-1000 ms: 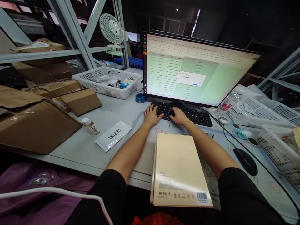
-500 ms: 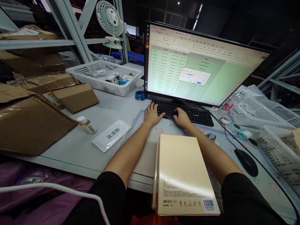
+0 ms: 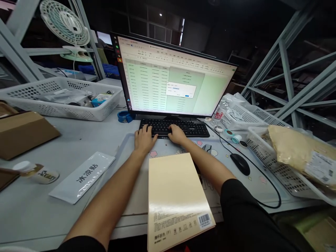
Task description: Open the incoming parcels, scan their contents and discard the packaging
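My left hand (image 3: 143, 138) and my right hand (image 3: 177, 134) both rest on a black keyboard (image 3: 195, 127), fingers spread over the keys and holding nothing. Behind the keyboard a wide monitor (image 3: 173, 78) shows a green spreadsheet with a small dialog box. A flat cream-coloured box (image 3: 174, 196) with a barcode lies between my forearms and hangs over the desk's front edge.
A black mouse (image 3: 240, 163) lies right of the keyboard on a printed mat. White baskets (image 3: 56, 108) stand at left and right (image 3: 275, 168), the right one with a padded parcel. A white sachet (image 3: 82, 176), small bottle (image 3: 39, 172), cardboard box (image 3: 23, 131), blue tape roll (image 3: 124, 116) and fan (image 3: 65, 24) are left.
The view has swung right and slightly closer. Both hands stay on the keyboard. The cream box lies in the same place between my arms.
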`<state>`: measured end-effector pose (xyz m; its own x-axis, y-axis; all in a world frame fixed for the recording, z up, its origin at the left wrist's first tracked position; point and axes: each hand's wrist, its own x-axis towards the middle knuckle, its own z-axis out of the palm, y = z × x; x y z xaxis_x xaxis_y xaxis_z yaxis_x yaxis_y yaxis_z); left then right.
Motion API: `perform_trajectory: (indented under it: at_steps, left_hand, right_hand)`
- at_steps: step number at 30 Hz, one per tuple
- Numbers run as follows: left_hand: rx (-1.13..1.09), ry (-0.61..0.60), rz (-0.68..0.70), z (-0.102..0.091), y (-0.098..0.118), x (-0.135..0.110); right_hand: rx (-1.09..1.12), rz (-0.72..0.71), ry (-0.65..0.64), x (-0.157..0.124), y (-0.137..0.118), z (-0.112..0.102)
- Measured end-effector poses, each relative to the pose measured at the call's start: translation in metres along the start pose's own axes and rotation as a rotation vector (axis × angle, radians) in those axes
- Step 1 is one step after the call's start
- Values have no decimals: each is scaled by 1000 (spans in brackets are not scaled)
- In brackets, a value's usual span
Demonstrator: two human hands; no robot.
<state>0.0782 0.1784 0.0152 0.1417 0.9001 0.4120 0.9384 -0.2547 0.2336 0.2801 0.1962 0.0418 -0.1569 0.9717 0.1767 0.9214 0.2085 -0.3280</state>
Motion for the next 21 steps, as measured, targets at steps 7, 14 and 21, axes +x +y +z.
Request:
perform_trajectory:
  at_steps: [7,14,21]
  left_hand:
    - [-16,25,-29,8,-6,1]
    - [-61,18,-59,11,-15,3]
    - [-91,43,8,10,-12,5]
  right_hand:
    - [-5,6,-11,0,2,-2]
    - [4,16,-21,1,6,1]
    - [-22,17,-38,-1,1,-4]
